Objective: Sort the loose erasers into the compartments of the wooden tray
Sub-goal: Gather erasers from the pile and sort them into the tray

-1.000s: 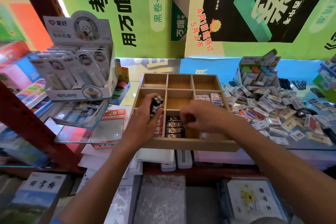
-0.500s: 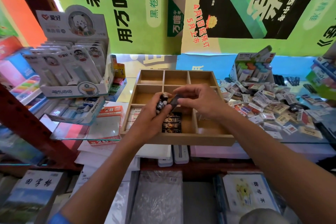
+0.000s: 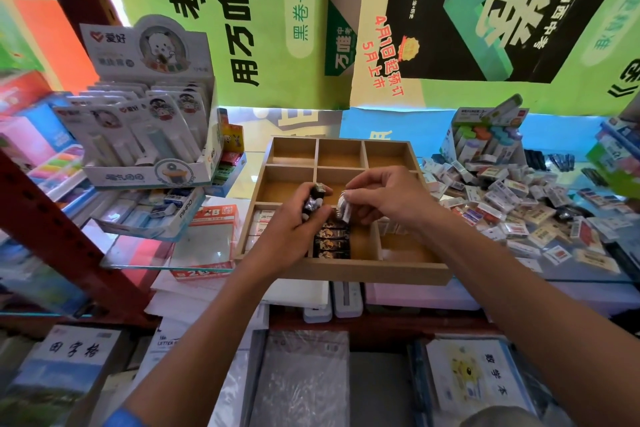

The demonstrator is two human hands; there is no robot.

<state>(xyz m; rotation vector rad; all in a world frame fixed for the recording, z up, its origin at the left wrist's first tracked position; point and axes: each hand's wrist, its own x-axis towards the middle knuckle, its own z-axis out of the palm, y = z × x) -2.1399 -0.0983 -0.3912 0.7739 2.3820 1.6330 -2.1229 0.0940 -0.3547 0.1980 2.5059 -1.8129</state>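
Observation:
The wooden tray (image 3: 374, 272) with nine compartments lies on the glass counter in front of me. My left hand (image 3: 294, 229) grips a small stack of black erasers (image 3: 313, 201) above the tray's middle. My right hand (image 3: 391, 198) pinches one wrapped eraser (image 3: 343, 209) just right of that stack, over the front middle compartment. That compartment holds a row of black erasers (image 3: 330, 241). White 2B erasers (image 3: 258, 222) fill the front left compartment. The loose eraser pile (image 3: 519, 204) spreads out right of the tray.
A cardboard display of carded correction tapes (image 3: 145, 135) stands at the left on a glass shelf (image 3: 166, 253). A red shelf post (image 3: 52, 218) runs diagonally at left. A box of coloured erasers (image 3: 485, 139) stands behind the pile. Notebooks lie on the lower shelf (image 3: 301, 374).
My right hand rose out of the front middle compartment to my left hand's stack, took one eraser from it, and now holds it just to the right. The left hand stayed about still.

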